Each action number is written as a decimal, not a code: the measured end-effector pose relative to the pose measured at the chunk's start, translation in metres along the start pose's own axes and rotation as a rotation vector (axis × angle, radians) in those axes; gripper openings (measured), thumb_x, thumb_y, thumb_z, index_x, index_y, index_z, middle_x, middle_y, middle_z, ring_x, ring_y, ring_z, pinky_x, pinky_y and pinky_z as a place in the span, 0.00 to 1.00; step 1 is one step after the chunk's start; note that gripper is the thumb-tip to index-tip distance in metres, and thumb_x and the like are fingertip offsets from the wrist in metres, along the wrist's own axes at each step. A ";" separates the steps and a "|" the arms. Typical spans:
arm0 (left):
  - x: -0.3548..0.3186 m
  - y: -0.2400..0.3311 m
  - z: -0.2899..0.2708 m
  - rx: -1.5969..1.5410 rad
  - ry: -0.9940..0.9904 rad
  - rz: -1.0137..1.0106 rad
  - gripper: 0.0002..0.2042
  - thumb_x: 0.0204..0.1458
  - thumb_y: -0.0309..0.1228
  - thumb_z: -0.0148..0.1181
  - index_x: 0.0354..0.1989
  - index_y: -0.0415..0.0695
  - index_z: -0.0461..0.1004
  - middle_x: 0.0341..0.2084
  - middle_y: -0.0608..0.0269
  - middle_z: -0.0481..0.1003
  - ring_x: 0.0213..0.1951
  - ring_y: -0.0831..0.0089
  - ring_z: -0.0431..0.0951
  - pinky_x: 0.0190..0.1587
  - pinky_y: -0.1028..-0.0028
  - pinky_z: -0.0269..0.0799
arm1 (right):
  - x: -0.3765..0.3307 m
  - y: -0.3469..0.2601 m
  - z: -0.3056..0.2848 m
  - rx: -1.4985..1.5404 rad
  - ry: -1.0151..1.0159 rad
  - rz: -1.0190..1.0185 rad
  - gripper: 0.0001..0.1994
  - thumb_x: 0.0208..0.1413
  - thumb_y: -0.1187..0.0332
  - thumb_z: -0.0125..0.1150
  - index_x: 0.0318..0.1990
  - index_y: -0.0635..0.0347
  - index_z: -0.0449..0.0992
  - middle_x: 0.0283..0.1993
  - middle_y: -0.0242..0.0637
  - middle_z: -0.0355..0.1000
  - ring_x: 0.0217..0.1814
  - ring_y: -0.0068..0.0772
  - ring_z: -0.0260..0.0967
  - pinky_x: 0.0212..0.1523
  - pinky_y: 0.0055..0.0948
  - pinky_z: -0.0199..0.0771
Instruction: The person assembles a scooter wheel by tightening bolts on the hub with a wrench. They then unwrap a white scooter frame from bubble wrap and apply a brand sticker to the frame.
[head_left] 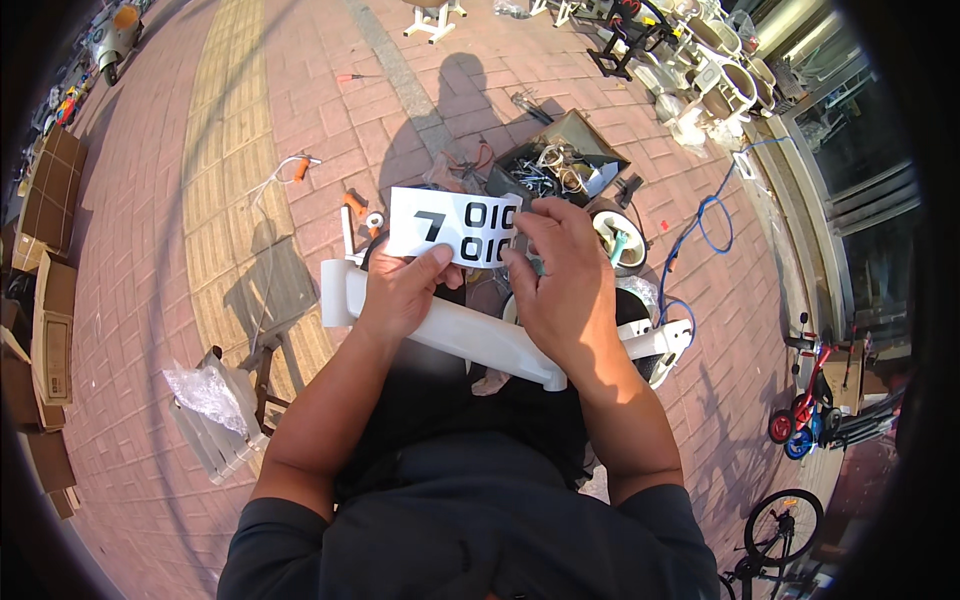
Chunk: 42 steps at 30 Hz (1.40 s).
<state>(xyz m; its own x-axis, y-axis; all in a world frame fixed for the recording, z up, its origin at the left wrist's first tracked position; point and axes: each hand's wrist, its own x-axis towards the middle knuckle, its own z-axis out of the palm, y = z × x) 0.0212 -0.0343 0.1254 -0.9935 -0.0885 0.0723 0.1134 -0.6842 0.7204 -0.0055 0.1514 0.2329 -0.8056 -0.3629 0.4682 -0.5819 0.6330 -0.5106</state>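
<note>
A white sticker sheet (455, 228) with bold black printed characters is held up in front of me. My left hand (405, 285) grips its lower left part, thumb on top and fingers beneath. At the sheet's right edge, the thumb and fingers of my right hand (560, 275) pinch it; the exact fingertip contact is partly hidden. Below the hands, a white frame (460, 335), apparently of a small bike, lies across my lap. Its wide tube end is at the left, and its thinner forked end (655, 340) shows past my right forearm.
Ahead stands an open toolbox (560, 155) full of metal parts and tools. A white wheel (622, 240) and a blue hose (690, 235) lie to the right. A small stool (215, 425) with plastic wrap is at the left. Cardboard boxes (50, 310) line the left side.
</note>
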 end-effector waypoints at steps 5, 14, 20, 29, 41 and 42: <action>-0.001 -0.004 0.000 -0.024 -0.026 0.028 0.16 0.60 0.26 0.68 0.55 0.40 0.76 0.45 0.59 0.81 0.43 0.71 0.81 0.45 0.71 0.79 | -0.019 -0.007 0.034 0.056 0.003 -0.091 0.14 0.52 0.72 0.73 0.46 0.62 0.79 0.46 0.45 0.76 0.44 0.50 0.77 0.44 0.45 0.80; -0.002 -0.005 -0.005 -0.070 -0.073 0.014 0.17 0.58 0.24 0.69 0.55 0.40 0.76 0.48 0.61 0.81 0.51 0.70 0.80 0.56 0.68 0.76 | -0.025 0.001 0.049 0.140 0.106 -0.043 0.11 0.51 0.73 0.75 0.42 0.61 0.81 0.42 0.42 0.81 0.36 0.43 0.80 0.36 0.35 0.81; -0.003 -0.007 -0.009 -0.035 -0.060 0.005 0.14 0.58 0.24 0.70 0.52 0.40 0.79 0.47 0.64 0.81 0.50 0.73 0.79 0.56 0.69 0.74 | -0.024 0.001 0.054 0.161 0.141 -0.069 0.07 0.52 0.75 0.72 0.38 0.60 0.82 0.38 0.41 0.82 0.36 0.41 0.81 0.36 0.32 0.81; -0.003 -0.008 -0.009 0.026 -0.079 0.010 0.14 0.57 0.27 0.71 0.50 0.41 0.79 0.44 0.66 0.80 0.48 0.75 0.78 0.54 0.70 0.73 | -0.021 0.003 0.039 0.221 0.019 -0.008 0.07 0.50 0.77 0.70 0.37 0.60 0.83 0.37 0.41 0.82 0.34 0.42 0.81 0.35 0.33 0.80; -0.002 -0.002 -0.001 0.011 -0.134 0.007 0.18 0.61 0.27 0.67 0.58 0.38 0.73 0.46 0.57 0.81 0.49 0.65 0.82 0.54 0.63 0.80 | -0.022 0.007 0.040 0.187 0.019 0.092 0.05 0.52 0.76 0.67 0.35 0.60 0.76 0.30 0.38 0.76 0.27 0.35 0.77 0.31 0.32 0.77; -0.002 -0.001 0.001 0.017 -0.087 -0.006 0.17 0.62 0.27 0.65 0.57 0.37 0.73 0.46 0.55 0.81 0.49 0.65 0.83 0.52 0.63 0.81 | -0.023 0.007 0.038 0.232 0.012 0.154 0.04 0.53 0.76 0.66 0.35 0.61 0.76 0.29 0.36 0.76 0.26 0.32 0.76 0.30 0.32 0.76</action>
<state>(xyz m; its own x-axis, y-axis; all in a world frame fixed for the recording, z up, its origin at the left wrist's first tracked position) 0.0229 -0.0328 0.1257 -0.9916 -0.0207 0.1276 0.1082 -0.6720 0.7326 0.0044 0.1386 0.1915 -0.8862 -0.2656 0.3797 -0.4634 0.5061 -0.7274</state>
